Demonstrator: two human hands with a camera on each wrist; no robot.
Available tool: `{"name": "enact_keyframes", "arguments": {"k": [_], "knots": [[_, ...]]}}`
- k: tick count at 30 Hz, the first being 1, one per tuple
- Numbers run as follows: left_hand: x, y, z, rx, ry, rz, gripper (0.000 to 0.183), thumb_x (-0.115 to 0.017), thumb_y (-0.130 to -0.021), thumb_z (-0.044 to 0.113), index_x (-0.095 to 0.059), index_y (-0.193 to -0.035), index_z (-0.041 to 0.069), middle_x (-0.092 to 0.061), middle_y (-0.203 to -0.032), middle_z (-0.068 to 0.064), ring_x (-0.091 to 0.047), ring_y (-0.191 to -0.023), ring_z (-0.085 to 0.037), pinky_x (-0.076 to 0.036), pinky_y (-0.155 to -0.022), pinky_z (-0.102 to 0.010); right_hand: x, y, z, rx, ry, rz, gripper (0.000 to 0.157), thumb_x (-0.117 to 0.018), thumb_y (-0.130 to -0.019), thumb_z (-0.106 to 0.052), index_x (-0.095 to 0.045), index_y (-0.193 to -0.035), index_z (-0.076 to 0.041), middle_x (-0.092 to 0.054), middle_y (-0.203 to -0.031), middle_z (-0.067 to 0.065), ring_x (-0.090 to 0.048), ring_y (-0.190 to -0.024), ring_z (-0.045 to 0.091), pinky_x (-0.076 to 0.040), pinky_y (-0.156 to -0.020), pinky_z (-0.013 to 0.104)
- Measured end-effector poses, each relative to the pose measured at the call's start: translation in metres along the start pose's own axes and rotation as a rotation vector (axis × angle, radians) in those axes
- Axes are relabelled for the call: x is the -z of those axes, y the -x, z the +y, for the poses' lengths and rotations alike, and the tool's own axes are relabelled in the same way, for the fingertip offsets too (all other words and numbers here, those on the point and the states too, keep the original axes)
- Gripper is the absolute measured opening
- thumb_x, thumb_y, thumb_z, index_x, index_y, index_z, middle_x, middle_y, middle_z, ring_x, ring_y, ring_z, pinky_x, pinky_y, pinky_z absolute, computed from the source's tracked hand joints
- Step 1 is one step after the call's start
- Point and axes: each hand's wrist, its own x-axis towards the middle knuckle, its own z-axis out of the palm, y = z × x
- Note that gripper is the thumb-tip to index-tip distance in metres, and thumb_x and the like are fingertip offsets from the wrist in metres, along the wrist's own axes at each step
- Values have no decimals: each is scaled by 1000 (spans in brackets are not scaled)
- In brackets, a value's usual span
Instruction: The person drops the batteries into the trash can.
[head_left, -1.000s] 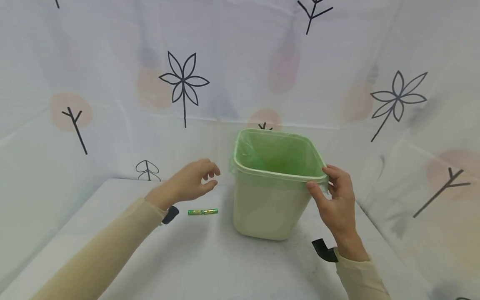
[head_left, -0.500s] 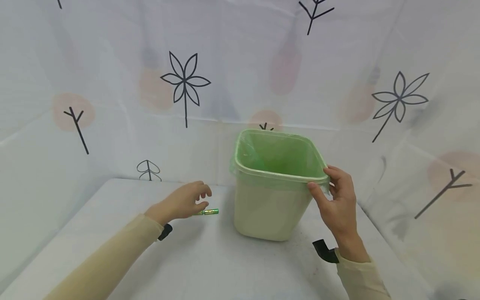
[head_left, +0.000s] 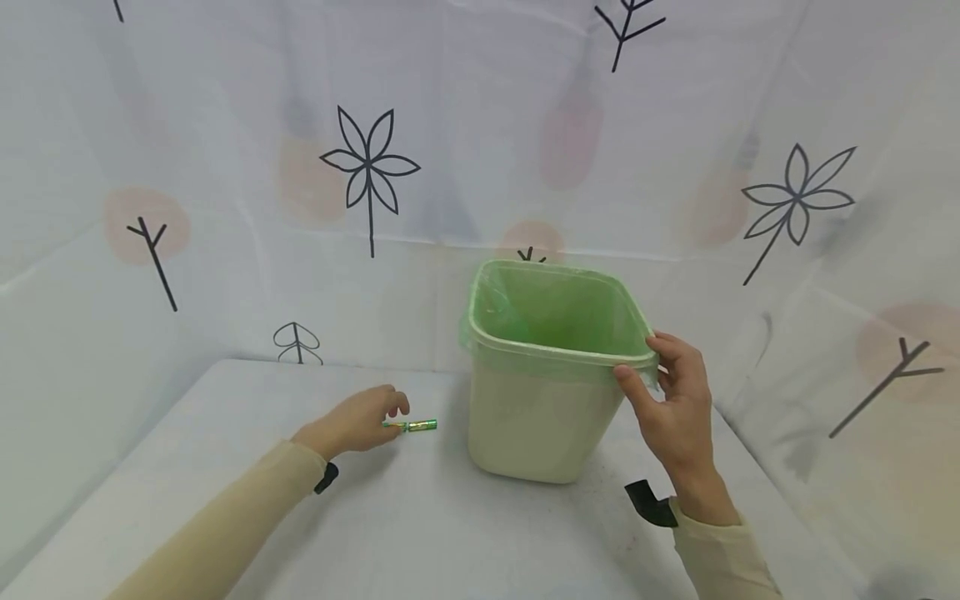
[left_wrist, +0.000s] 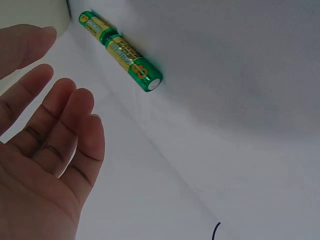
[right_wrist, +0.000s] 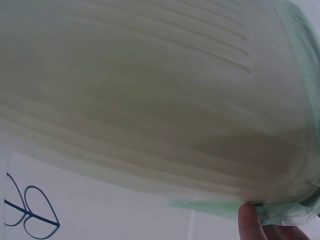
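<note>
Two green and gold batteries point(left_wrist: 134, 62) lie end to end on the white tabletop. My left hand point(head_left: 363, 421) hovers just over the left one, thumb and fingers spread apart and slightly bent, holding nothing. In the head view the hand partly covers that battery, while the right battery point(head_left: 422, 425) shows whole. A pale wastebasket point(head_left: 536, 417) stands to their right, lined with a thin green bag point(head_left: 491, 304) folded over its rim. My right hand point(head_left: 678, 412) grips the basket's near right corner at the rim, thumb outside, fingers along the edge.
The white-covered table point(head_left: 442, 533) runs back to a white cloth backdrop point(head_left: 450, 167) printed with plants and pink patches. More cloth rises on both sides. A black strap piece point(head_left: 651, 502) sits at my right wrist.
My left hand has come down and a little left, from beside the wastebasket to the batteries. My right hand has stayed on the rim, and the basket and batteries have not moved.
</note>
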Motion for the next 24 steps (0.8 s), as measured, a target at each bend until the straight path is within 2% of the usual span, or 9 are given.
{"name": "enact_keyframes", "arguments": {"k": [6, 17, 24], "knots": [[-11, -4, -8, 75, -1, -28, 25, -72, -85, 20, -65, -108, 13, -58, -95, 0, -54, -83, -13, -47, -78, -33, 0, 0, 1, -9, 0, -4, 47, -67, -79, 13, -47, -120, 16, -44, -127, 29, -54, -110, 11, -41, -93, 14], [-23, -8, -19, 89, 2, -35, 22, -72, -82, 16, -65, -104, 15, -56, -93, 2, -55, -86, -15, -47, -80, -36, -1, 3, -1, -36, -5, 1, 47, -68, -79, 13, -47, -121, 16, -44, -127, 28, -54, -110, 9, -41, -91, 14], [-24, -11, -24, 92, 0, -34, 24, -72, -80, 14, -65, -103, 15, -56, -93, 2, -54, -85, -15, -47, -81, -36, -1, 2, -2, -26, -1, 6, 47, -68, -79, 13, -46, -121, 16, -44, -127, 27, -54, -110, 10, -41, -92, 14]]}}
